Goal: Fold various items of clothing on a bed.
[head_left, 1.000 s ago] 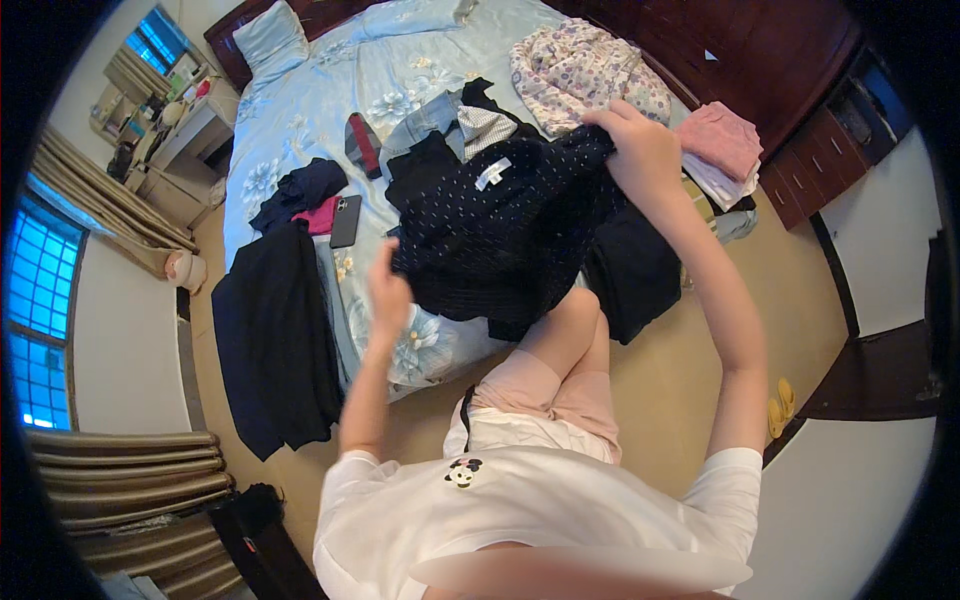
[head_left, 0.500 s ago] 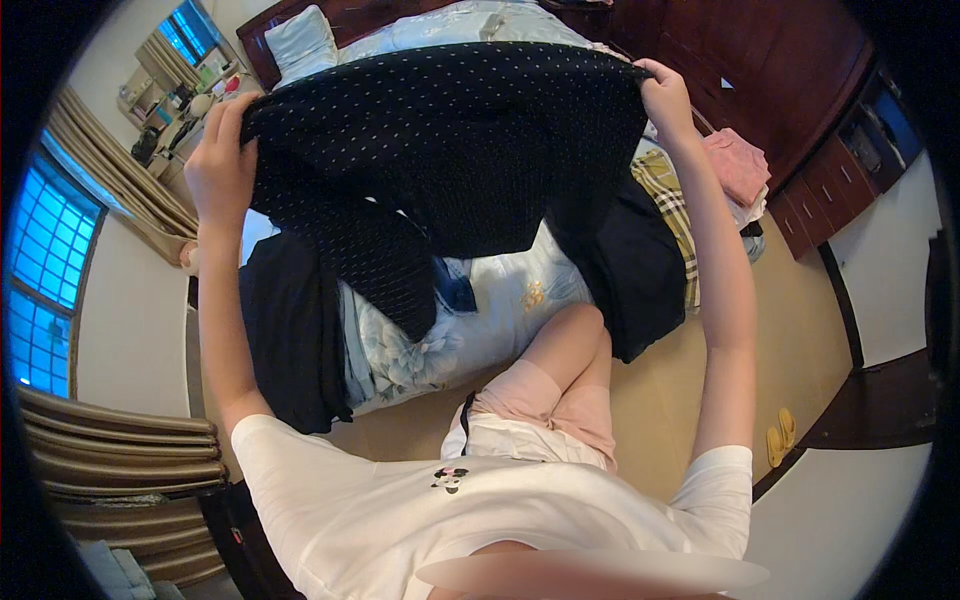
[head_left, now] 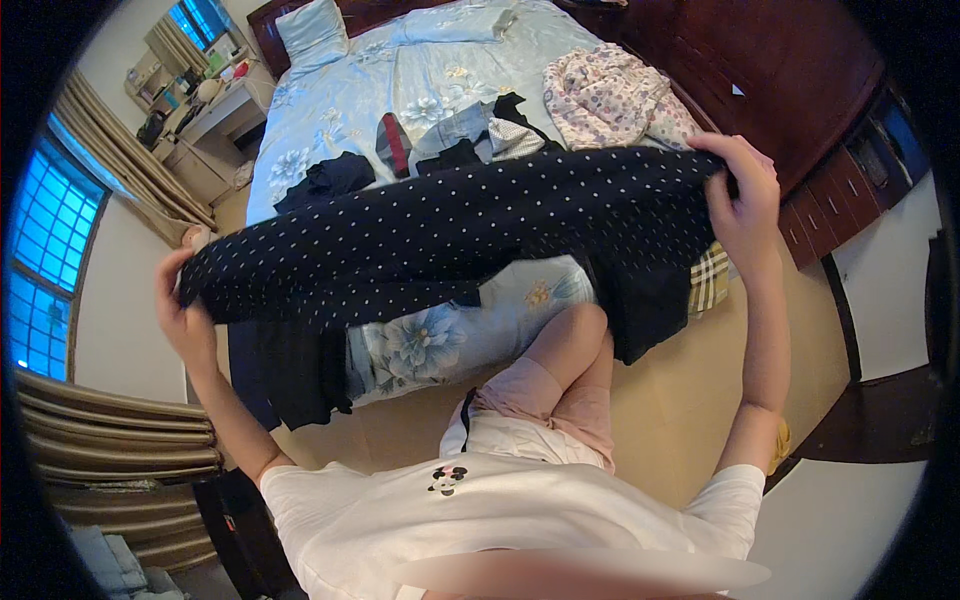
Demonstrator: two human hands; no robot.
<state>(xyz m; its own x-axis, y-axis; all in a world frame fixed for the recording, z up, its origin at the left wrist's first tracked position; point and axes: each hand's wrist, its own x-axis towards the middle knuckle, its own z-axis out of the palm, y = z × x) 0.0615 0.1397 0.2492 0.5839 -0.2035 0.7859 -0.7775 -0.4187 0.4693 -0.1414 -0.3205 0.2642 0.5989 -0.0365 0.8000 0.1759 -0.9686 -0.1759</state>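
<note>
Our left hand (head_left: 185, 310) and right hand (head_left: 745, 195) are wide apart, each gripping one end of the black dotted garment (head_left: 450, 225), which we hold stretched above the near edge of the bed (head_left: 420, 80). Below it, black clothing (head_left: 290, 375) hangs over the near left corner, and a dark garment (head_left: 645, 315) drapes toward the near right corner beside yellow plaid cloth (head_left: 709, 280). Farther back we see a grey-and-red item (head_left: 393, 145), a floral bundle (head_left: 610, 95) by the right edge and a pillow (head_left: 310, 35) at the far left corner.
</note>
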